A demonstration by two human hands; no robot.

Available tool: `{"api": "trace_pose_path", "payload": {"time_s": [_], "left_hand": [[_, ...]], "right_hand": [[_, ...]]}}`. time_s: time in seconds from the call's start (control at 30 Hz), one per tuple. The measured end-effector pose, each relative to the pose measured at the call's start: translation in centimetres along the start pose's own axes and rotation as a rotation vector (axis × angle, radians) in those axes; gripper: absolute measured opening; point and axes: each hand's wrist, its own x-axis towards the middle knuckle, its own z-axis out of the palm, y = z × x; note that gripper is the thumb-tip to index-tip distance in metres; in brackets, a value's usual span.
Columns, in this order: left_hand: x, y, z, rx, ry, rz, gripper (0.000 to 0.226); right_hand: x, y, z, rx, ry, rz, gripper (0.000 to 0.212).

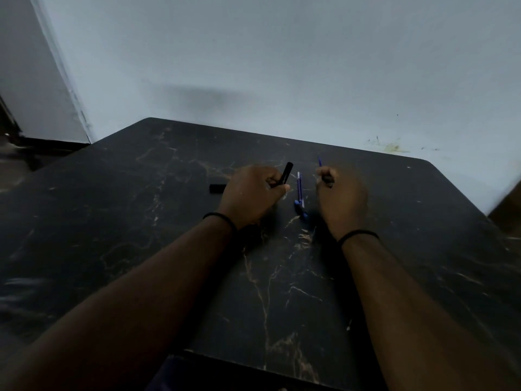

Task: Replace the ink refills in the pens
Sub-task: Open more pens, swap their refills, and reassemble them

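My left hand [252, 193] is closed around a black pen barrel [285, 173] that points up and away from me. My right hand [339, 198] is closed on a dark pen section with a thin blue refill [319, 161] sticking out above the fingers. The two hands are apart, above the middle of the black marbled table [169, 249]. Between them on the table lie blue refills [299, 190] side by side, with a blue cap piece [301, 208] at their near end. A short black pen cap [217, 188] lies on the table left of my left hand.
The table's far edge meets a pale wall [282, 66]. Its left edge drops to the floor near a doorway [17, 131]. A brown object [507, 210] shows at the right edge of the view. Both wrists wear thin black bands.
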Motion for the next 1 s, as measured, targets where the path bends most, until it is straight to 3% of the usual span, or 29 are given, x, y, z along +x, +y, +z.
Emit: {"api": "trace_pose_path", "payload": {"time_s": [0.2,0.5,0.77,1.0], "left_hand": [[0.1,-0.2,0.1,-0.007,0.005,-0.016,0.020],[0.2,-0.3,0.2,0.000,0.010,-0.009,0.018],[0.2,-0.3,0.2,-0.016,0.038,-0.030,0.019],[0.2,-0.5,0.3,-0.025,0.052,-0.021,0.020]], "right_hand": [[0.3,-0.3,0.5,-0.247,-0.122,-0.004,0.028],[-0.3,-1.2,0.1,-0.279,-0.098,-0.079,0.022],[-0.5,-1.5,0.6,-0.330,-0.163,-0.146,0.033],[-0.7,-2.0,0.4,-0.519,-0.213,-0.228,0.030]]}}
